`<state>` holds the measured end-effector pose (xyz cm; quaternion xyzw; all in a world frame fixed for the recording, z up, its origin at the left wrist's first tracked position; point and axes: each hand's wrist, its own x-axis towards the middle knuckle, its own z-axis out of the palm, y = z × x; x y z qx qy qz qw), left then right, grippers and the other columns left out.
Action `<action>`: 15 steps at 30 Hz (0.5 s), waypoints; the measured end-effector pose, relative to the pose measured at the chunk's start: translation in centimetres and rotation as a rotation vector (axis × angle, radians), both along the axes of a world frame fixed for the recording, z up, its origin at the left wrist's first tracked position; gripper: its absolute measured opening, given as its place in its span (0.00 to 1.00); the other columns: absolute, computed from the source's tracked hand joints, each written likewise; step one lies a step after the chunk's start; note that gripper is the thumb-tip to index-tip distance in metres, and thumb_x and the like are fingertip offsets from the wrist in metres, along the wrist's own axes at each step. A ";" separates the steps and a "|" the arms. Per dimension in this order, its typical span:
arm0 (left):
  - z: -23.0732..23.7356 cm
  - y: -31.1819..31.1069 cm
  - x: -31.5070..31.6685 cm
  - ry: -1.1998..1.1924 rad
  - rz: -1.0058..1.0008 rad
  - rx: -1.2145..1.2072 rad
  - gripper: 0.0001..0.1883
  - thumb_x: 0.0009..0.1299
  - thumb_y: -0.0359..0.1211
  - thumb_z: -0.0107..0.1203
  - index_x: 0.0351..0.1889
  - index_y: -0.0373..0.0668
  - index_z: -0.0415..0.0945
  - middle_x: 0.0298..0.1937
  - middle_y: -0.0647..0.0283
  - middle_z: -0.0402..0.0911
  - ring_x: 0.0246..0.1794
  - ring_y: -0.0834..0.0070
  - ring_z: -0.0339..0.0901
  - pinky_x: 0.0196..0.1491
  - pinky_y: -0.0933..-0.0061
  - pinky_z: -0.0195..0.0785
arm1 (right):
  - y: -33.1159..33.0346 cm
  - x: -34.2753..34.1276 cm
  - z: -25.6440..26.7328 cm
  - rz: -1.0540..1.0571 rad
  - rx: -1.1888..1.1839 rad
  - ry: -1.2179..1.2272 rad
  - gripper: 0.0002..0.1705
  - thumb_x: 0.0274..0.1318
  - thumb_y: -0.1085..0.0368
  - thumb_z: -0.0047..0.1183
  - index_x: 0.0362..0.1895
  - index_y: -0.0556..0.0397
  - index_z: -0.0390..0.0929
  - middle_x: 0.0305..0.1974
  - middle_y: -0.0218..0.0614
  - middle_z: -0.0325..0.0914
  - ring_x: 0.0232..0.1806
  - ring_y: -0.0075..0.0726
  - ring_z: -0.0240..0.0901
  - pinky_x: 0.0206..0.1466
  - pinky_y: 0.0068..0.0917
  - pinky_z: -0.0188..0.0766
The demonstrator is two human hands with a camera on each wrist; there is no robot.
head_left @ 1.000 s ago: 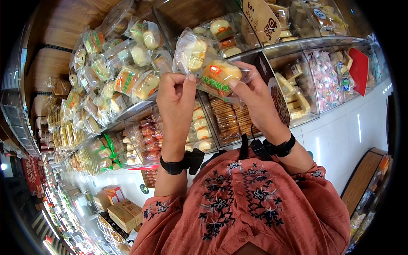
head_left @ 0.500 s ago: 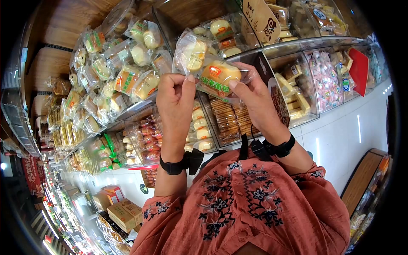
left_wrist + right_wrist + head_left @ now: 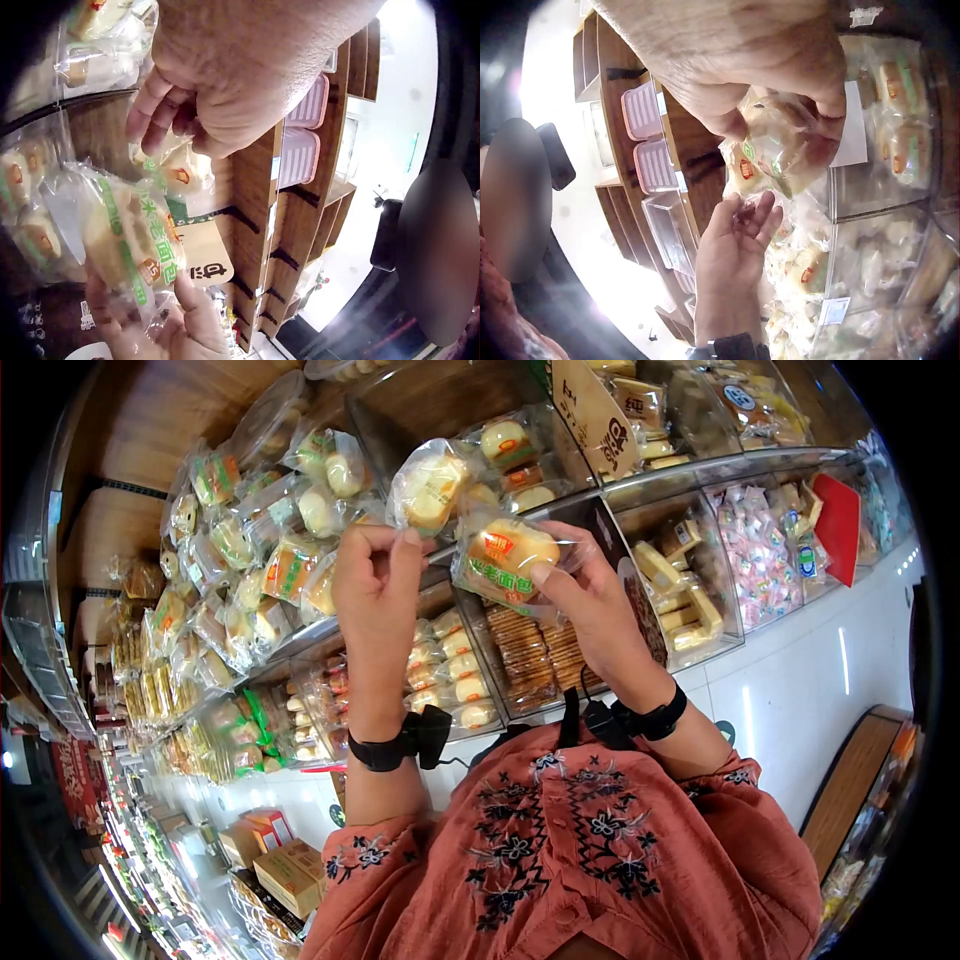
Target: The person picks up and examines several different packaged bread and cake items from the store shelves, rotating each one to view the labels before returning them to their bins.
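In the head view my left hand (image 3: 378,585) pinches the lower corner of a clear-wrapped bread bun (image 3: 430,492) between thumb and forefinger. Beside it, my right hand (image 3: 595,605) grips a second wrapped bun (image 3: 512,555) with green lettering and a red label, thumb across its front. The two wrappers lie close together. From the left wrist, the right-hand bun (image 3: 124,232) shows large green characters and an orange "15" mark. The right wrist view has the curled right fingers round crinkled wrapping (image 3: 784,146), with the left hand (image 3: 735,251) just below.
Heaped wrapped buns (image 3: 240,535) fill the shelf to the left. Clear bins in front hold stacked biscuits (image 3: 520,660), small buns (image 3: 462,665) and pink-wrapped sweets (image 3: 752,550). A cardboard sign (image 3: 597,420) stands between compartments. Cartons (image 3: 292,875) sit on the floor, lower left.
The left hand has moved left with its bun, and the right hand slightly left and down, so the hands are a little farther apart. The head view has shifted slightly too.
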<state>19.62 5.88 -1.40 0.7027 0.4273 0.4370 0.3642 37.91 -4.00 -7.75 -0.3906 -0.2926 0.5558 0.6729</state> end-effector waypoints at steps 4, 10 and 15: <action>1.0 1.0 -0.4 0.018 -0.008 0.062 0.08 0.79 0.33 0.55 0.44 0.37 0.73 0.40 0.60 0.84 0.37 0.80 0.81 0.44 0.77 0.76 | -0.4 0.6 -0.1 0.024 -0.038 -0.049 0.29 0.69 0.62 0.53 0.71 0.51 0.63 0.57 0.35 0.71 0.58 0.28 0.71 0.55 0.28 0.77; 3.2 1.5 -1.3 0.080 0.006 0.152 0.07 0.79 0.33 0.55 0.48 0.39 0.75 0.41 0.66 0.81 0.38 0.82 0.76 0.45 0.79 0.72 | -0.5 1.0 0.6 0.138 -0.063 -0.106 0.30 0.68 0.60 0.54 0.71 0.51 0.62 0.57 0.36 0.71 0.56 0.27 0.72 0.53 0.26 0.77; 4.2 1.8 -2.1 0.167 -0.030 0.276 0.06 0.77 0.30 0.55 0.48 0.38 0.77 0.37 0.67 0.76 0.36 0.81 0.71 0.42 0.78 0.66 | -0.6 0.9 0.8 0.299 -0.022 -0.201 0.32 0.67 0.60 0.56 0.72 0.52 0.62 0.58 0.36 0.72 0.56 0.27 0.72 0.55 0.25 0.74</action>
